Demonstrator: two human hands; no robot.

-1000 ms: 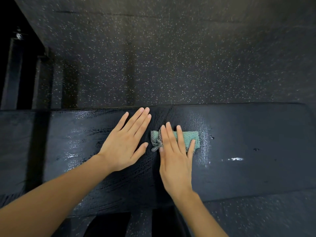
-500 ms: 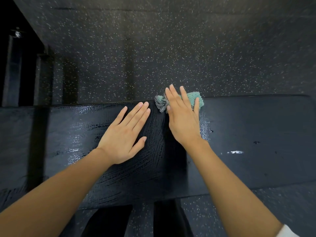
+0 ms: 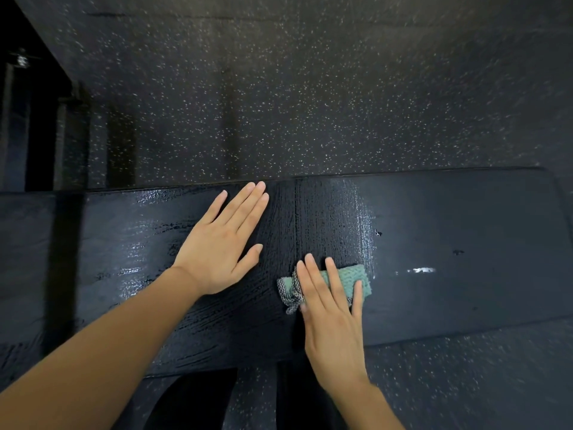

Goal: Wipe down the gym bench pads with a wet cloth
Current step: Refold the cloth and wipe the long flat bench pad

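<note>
Left hand [image 3: 217,243] lies flat, fingers straight, bracing on the wet-streaked bench pad [image 3: 465,290]. Right hand [image 3: 331,321], fingers extended, presses the green cloth [image 3: 356,276] onto the pad's near half. Step in hand: wiping. Next move, probably: carry the strokes right, onto the dry section.

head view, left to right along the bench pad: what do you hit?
Left hand flat on the black bench pad → teal knitted cloth → small white mark on the pad. Right hand lies over the cloth, so left unranked.
</note>
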